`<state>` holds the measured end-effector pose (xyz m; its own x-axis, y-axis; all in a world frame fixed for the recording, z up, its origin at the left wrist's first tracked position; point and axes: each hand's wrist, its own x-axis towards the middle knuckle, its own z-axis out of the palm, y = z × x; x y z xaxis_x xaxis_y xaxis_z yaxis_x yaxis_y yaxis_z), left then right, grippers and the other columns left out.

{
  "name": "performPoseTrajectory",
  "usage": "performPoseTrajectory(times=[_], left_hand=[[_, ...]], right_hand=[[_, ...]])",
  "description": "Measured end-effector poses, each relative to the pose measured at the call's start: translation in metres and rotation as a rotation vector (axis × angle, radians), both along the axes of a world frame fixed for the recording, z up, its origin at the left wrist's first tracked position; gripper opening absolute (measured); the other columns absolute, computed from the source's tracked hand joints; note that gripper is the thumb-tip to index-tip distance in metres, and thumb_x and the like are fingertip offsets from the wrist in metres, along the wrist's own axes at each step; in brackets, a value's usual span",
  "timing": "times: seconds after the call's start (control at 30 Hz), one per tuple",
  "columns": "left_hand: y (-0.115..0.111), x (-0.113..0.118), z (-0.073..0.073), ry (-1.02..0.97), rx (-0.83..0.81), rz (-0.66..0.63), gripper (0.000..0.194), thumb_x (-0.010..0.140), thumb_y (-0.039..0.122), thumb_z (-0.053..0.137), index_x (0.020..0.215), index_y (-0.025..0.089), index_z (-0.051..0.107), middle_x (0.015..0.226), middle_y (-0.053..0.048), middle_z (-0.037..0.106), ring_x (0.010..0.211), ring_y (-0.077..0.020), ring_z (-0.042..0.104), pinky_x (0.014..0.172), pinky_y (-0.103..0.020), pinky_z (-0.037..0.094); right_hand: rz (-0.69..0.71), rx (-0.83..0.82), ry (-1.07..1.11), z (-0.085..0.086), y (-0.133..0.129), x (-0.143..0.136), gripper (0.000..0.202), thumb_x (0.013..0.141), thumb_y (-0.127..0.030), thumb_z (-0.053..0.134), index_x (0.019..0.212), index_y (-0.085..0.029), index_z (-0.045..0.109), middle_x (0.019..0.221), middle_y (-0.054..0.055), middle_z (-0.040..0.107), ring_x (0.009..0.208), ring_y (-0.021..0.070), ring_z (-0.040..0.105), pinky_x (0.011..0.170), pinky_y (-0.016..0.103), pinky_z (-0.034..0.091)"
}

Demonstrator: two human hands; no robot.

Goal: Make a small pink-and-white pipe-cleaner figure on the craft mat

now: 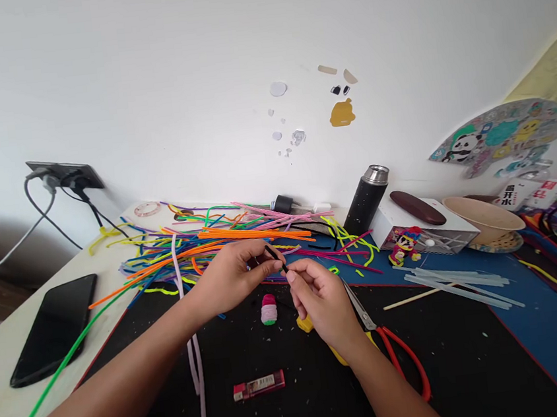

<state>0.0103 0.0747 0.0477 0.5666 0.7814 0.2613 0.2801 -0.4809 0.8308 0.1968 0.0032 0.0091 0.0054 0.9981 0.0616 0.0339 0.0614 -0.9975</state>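
Observation:
Between both hands, above the black mat (205, 415), is a short piece of black pipe cleaner (273, 254). My left hand (233, 273) pinches it between thumb and fingers. The fingertips of my right hand (320, 294) close on its lower end. Just below my hands stands a small wrapped bundle (269, 310) in pink, pale lilac and green. Partly hidden under my right hand is a yellow object (304, 324). Red-handled scissors (392, 342) lie beside my right forearm. Nearer me rests a pink lighter-shaped pack (258, 385) with a label.
Loose coloured pipe cleaners (256, 232) cover the back of the table. A black phone (55, 328) lies at left. A black thermos (367, 199), a white box (422, 226), a bowl (483, 217), a small figure (405, 247) and translucent sticks (460, 285) occupy the right.

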Motion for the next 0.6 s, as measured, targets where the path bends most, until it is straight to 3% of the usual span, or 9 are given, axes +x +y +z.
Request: performPoseTrajectory(times=[0.6], left_hand=[[-0.0035,0.0015,0.0014,0.037,0.110,0.009,0.015,0.097,0.030,0.065,0.093,0.020,0.075,0.088,0.000,0.077,0.080,-0.0166,0.068,0.075,-0.024,0.050]], right_hand=[[-0.053,-0.008,-0.078,-0.0017,-0.0001,0.0000,0.026,0.094,-0.046,0.065,0.085,-0.021,0.063,0.049,-0.009,0.044,0.041,0.0097,0.040,0.042,0.022,0.032]])
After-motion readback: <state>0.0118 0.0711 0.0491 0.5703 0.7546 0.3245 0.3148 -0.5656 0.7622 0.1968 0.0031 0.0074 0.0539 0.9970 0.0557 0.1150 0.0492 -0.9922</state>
